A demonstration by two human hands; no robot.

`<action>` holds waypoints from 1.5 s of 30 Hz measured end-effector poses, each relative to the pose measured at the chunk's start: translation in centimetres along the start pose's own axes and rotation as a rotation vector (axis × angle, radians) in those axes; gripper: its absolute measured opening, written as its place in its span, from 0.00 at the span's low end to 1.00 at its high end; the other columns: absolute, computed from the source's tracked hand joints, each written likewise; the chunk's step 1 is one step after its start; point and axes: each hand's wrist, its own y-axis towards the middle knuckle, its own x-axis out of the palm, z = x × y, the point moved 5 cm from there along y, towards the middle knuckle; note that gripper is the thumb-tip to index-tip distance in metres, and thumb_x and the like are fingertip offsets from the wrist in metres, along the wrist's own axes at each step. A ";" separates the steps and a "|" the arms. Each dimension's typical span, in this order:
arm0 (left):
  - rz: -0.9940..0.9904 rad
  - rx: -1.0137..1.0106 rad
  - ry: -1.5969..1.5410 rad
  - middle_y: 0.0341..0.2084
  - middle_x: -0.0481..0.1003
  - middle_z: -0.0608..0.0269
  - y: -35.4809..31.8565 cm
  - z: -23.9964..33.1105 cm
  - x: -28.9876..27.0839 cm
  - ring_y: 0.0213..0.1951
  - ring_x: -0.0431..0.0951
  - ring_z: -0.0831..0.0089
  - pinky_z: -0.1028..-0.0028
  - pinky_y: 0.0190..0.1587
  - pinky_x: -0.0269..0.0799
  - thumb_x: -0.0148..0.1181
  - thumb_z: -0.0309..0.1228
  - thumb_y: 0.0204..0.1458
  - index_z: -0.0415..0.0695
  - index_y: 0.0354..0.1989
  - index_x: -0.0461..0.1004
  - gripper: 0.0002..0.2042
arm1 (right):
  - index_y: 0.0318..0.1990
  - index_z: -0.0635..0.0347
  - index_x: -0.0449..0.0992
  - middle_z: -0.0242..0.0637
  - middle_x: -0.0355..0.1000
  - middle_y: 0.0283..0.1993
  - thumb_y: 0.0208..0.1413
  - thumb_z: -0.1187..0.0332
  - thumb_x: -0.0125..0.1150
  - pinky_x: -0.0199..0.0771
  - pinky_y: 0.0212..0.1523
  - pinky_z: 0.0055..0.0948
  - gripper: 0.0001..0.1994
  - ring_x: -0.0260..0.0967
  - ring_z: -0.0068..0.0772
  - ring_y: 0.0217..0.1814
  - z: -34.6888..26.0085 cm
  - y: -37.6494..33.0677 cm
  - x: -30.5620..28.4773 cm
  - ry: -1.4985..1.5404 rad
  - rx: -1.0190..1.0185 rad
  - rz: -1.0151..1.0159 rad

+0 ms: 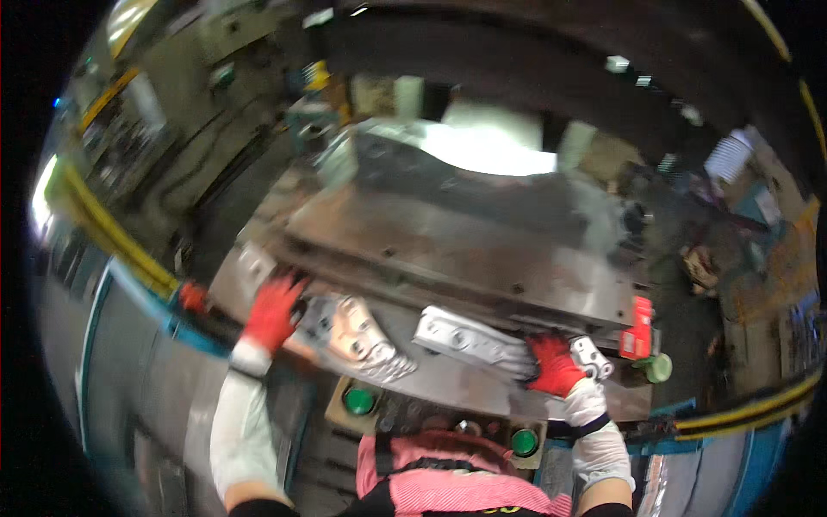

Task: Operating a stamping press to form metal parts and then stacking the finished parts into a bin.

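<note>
My left hand [272, 312], in a red glove with dark fingertips, is at the left end of some shiny stamped metal parts [360, 336]. Its fingers are smeared by motion, so their grip is unclear. These parts have holes and a ribbed right end, and seem to overlap. My right hand [556, 365], gloved the same way, is closed over a long silvery stamped metal bracket [465, 338] with holes. Metal with holes [593, 358] also shows on the far side of that hand; whether it belongs to the same bracket I cannot tell.
Beyond my hands rises a broad steel die block [448, 233]. Two green push buttons [359, 399] sit on boxes at the near edge. A red box [636, 329] and a pale green round item [659, 368] are at the right. Yellow-black bars [121, 237] flank both sides.
</note>
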 end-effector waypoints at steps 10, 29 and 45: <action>0.224 -0.383 -0.038 0.56 0.60 0.52 -8.5 -1.2 0.8 0.58 0.56 0.51 0.58 0.61 0.48 0.55 0.30 0.47 0.45 0.57 0.61 0.25 | 0.61 0.47 0.54 0.46 0.56 0.56 0.27 0.56 0.69 0.35 0.64 0.52 0.47 0.49 0.48 0.61 -5.8 7.7 -16.9 -0.183 -0.176 0.622; -0.200 -0.771 -0.668 0.54 0.62 0.45 -23.0 -1.0 19.3 0.57 0.60 0.52 0.62 0.59 0.54 0.59 0.36 0.43 0.39 0.59 0.54 0.34 | 0.65 0.51 0.40 0.44 0.41 0.67 0.33 0.47 0.65 0.21 0.64 0.59 0.53 0.32 0.49 0.70 -8.5 22.0 -19.3 -0.428 -0.005 0.558; -0.747 -0.935 -1.046 0.60 0.52 0.52 -19.7 4.8 24.6 0.61 0.53 0.63 0.70 0.63 0.46 0.74 0.47 0.28 0.33 0.62 0.35 0.59 | 0.60 0.69 0.53 0.59 0.57 0.58 0.50 0.62 0.58 0.49 0.62 0.38 0.33 0.53 0.51 0.62 6.0 -26.4 18.7 0.742 1.371 0.843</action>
